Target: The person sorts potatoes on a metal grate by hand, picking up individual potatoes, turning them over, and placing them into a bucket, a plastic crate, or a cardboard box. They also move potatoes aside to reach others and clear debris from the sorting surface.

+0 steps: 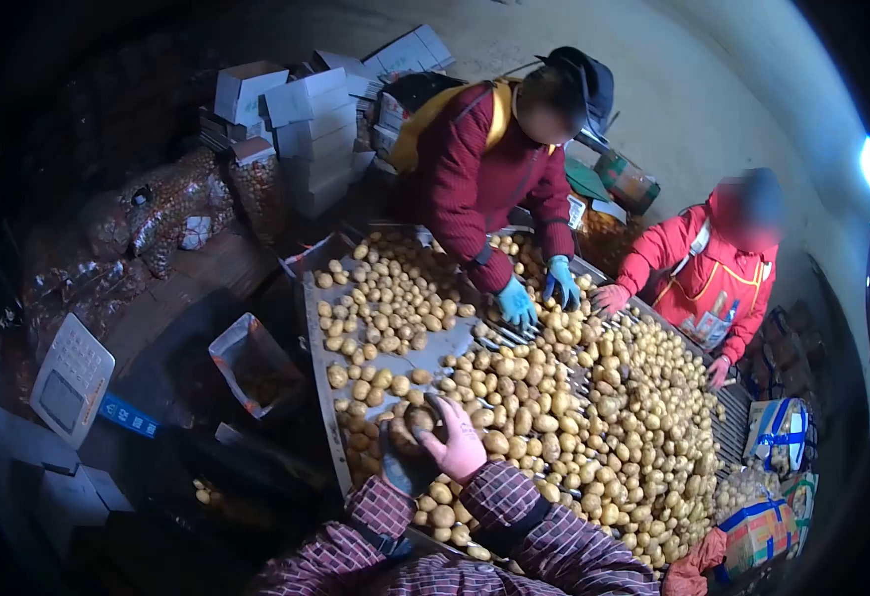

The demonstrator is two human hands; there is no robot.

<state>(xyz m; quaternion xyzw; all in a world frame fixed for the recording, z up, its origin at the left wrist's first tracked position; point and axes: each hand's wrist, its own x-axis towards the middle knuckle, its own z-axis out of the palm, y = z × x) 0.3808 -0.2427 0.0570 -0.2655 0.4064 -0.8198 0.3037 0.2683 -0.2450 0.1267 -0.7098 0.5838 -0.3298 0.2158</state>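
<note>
My left hand (405,471), in a dark glove, is cupped around dark, round potatoes (418,418) at the near left edge of a sorting table (322,372). My right hand (458,449), in a pink glove, closes over the same potatoes from the right, its fingers bent and touching them. Just how many potatoes sit between my hands is hard to make out. Below and around both hands lie many loose potatoes (643,437), thickest toward the right of the table.
Across the table a co-worker's blue-gloved hands (539,295) touch potatoes. Another person in red (718,268) stands at the far right edge. To my left are an open bin (256,366) and a scale display (72,379). Cardboard boxes (311,124) and filled net sacks (181,209) stand behind.
</note>
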